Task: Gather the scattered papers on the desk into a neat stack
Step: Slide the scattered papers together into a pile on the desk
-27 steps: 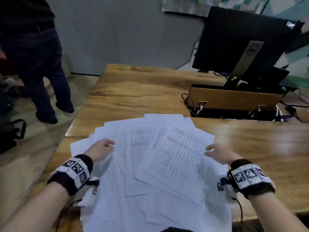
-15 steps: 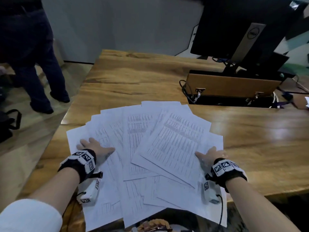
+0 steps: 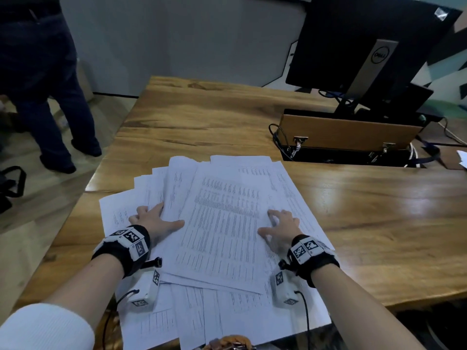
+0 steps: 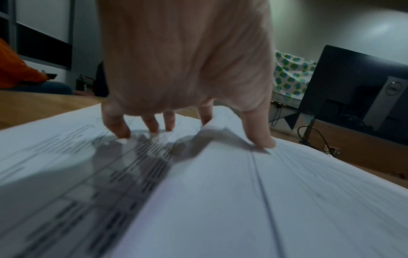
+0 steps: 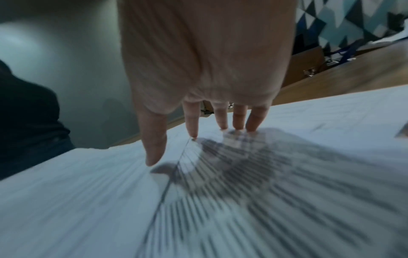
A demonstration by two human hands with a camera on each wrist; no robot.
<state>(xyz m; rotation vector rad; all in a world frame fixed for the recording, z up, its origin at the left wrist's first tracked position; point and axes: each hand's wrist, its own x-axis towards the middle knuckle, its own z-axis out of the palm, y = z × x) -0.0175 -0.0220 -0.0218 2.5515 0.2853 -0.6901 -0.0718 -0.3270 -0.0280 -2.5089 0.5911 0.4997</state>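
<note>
Several white printed papers (image 3: 222, 223) lie fanned and overlapping at the near edge of the wooden desk (image 3: 214, 117). My left hand (image 3: 155, 219) presses its spread fingers on the left sheets, the thumb at the top sheet's edge. My right hand (image 3: 279, 227) presses on the right side of the top sheet. In the left wrist view the fingertips (image 4: 120, 133) touch the papers (image 4: 220, 192), and a sheet edge is lifted beside the forefinger. In the right wrist view the fingertips (image 5: 238, 126) bear on blurred papers (image 5: 243, 192). Neither hand grips a sheet.
A black monitor (image 3: 366, 46) stands at the back right behind an open cable box with a wooden lid (image 3: 348, 133). A person's legs (image 3: 50, 84) stand on the floor to the left, near a black bag (image 3: 10, 183). The lowest sheets overhang the desk's near edge.
Both hands have slid inward across the sheets, and the fan of papers has drawn narrower and more overlapped. The left hand has moved from the outer sheet toward the middle.
</note>
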